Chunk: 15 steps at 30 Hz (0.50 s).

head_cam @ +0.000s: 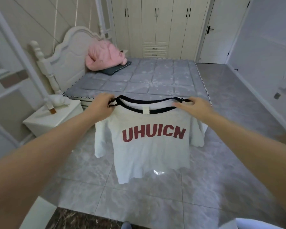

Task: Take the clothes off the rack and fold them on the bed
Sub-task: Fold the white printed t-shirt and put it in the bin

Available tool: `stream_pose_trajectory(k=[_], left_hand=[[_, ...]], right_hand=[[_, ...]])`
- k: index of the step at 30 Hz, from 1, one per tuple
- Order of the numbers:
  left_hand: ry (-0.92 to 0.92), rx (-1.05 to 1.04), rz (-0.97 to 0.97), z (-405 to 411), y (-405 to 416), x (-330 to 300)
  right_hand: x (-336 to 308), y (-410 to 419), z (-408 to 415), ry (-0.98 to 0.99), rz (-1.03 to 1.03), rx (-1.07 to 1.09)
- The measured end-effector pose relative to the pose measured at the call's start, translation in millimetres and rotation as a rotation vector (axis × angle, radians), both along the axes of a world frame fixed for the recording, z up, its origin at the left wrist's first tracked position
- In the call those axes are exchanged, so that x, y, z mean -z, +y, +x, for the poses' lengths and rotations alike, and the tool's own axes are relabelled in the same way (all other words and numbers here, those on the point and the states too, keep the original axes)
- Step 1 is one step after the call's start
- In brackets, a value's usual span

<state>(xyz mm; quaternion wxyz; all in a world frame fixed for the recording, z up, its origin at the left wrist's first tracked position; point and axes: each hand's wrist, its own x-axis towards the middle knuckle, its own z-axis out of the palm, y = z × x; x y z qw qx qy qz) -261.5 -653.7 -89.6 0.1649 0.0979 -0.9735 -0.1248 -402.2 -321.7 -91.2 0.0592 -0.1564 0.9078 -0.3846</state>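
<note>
1. The white T-shirt (147,146) hangs in the air in front of you, over the tiled floor (139,200) and short of the bed (155,76). Red letters face you; the dark-trimmed neckline sits on top.
2. Your left hand (103,103) pinches the left shoulder seam beside the collar, fingers curled over the cloth. Your right hand (194,105) holds the right shoulder the same way.
3. Handling, as a judgement: light, limp knit, no stiffness. It will sag and swing, and the sleeves droop free. The shoulder seams look the best hold for laying it flat.
4. Texture: soft matte cotton look, ribbed dark neck band, small pale label inside the collar.
5. The bed has a grey quilted cover in square panels and a curved cream headboard (69,52).
6. A puffy pink bundle (104,57) rests near the headboard on a dark flat cushion (116,69).
</note>
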Motion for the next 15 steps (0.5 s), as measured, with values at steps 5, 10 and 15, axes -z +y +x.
stream_pose_trajectory(k=[5,10,15], left_hand=[[0.135,-0.069,0.014,-52,-70,14],[0.107,-0.190,0.008,-105,-122,22],[0.041,-0.191,0.126,-157,-162,33]], right_hand=[[-9,-42,-49,-0.021,0.143,-0.106],[-17,-97,-92,0.036,0.225,-0.153],[-8,-140,-135,0.116,0.232,-0.089]])
